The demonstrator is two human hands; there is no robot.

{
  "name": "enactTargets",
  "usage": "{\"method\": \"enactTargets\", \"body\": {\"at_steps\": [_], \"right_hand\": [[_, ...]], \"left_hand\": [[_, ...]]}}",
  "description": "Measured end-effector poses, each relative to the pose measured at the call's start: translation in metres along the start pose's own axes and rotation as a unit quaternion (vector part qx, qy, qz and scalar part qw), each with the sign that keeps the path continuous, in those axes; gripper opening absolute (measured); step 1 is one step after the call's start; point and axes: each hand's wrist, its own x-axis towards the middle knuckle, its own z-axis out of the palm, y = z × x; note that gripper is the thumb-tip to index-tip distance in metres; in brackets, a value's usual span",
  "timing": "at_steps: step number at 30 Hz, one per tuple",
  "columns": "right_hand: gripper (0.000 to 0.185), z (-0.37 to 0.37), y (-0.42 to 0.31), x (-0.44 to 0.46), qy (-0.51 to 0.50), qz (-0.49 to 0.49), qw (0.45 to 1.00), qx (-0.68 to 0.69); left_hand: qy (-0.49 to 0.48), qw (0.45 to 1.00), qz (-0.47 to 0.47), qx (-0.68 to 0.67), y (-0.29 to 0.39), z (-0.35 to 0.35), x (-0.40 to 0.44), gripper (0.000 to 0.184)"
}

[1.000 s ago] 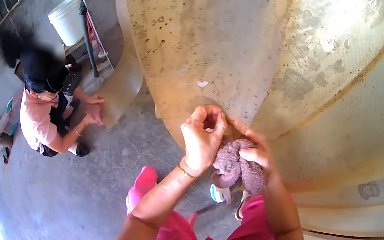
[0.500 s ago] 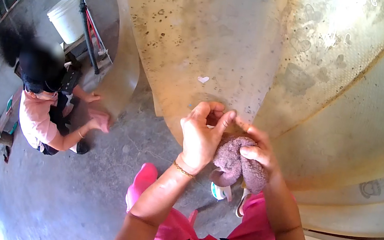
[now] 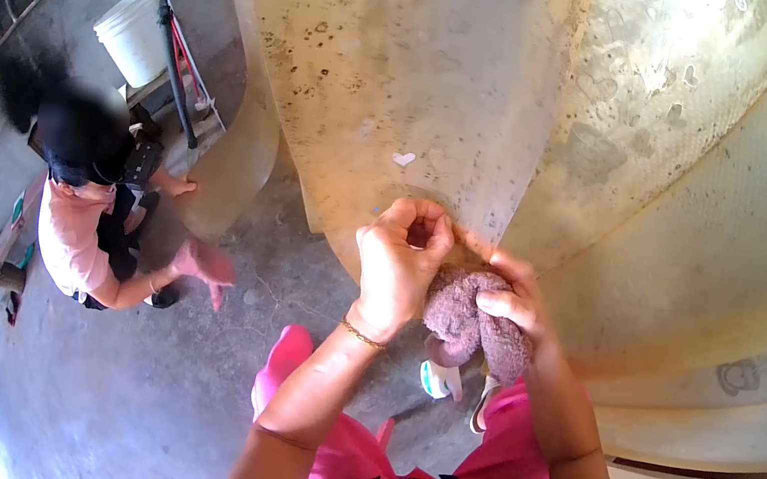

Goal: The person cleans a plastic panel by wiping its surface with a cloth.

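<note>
A translucent yellowish sheet (image 3: 411, 72) with dark specks and heart shapes hangs in front of me, its lower edge at my hands. My left hand (image 3: 403, 258) is closed in a pinch at that edge, thumb against the curled fingers. What sits between the fingertips is too small to tell. My right hand (image 3: 520, 303) is closed on a bunched mauve cloth (image 3: 466, 319), which hangs below the fingers, and its index finger lies near the sheet's edge.
A co-worker (image 3: 80, 234) in a pink shirt crouches at the left beside another sheet part, holding a pink cloth (image 3: 208, 269). Behind stands a white bucket (image 3: 135, 36) near a dark pole (image 3: 177, 78). A white container (image 3: 439, 381) is on the floor by my feet.
My left hand has shifted slightly left, its thumb closer to the fingers again. My right hand keeps the cloth. The co-worker's cloth has moved down and right, away from the sheet.
</note>
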Motion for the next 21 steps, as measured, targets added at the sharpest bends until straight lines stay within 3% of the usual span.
{"method": "enactTargets", "body": {"at_steps": [5,8,10,12,14,21], "right_hand": [[0.073,0.006,0.007,0.001,-0.006,0.009,0.996,0.092],[0.072,0.006,0.001,-0.002,-0.002,0.005,1.000,0.023],[0.072,0.004,0.003,-0.002,-0.006,0.003,0.999,0.037],[0.072,0.006,0.002,-0.002,-0.013,0.001,0.999,0.049],[0.072,0.014,0.000,-0.004,0.013,0.004,0.990,0.140],[0.070,0.012,0.012,0.001,0.021,-0.009,0.995,0.100]], "left_hand": [[-0.009,0.999,-0.027,-0.017,0.002,-0.005,-0.002,0.014],[-0.017,0.999,-0.034,-0.009,0.005,-0.005,0.000,0.013],[0.002,0.999,0.012,0.035,0.004,-0.003,0.001,0.012],[-0.004,1.000,-0.010,0.001,0.004,-0.003,0.001,0.011],[-0.010,0.999,-0.033,-0.032,0.005,-0.004,0.000,0.011],[0.004,1.000,-0.002,0.019,0.002,-0.007,0.001,0.010]]}}
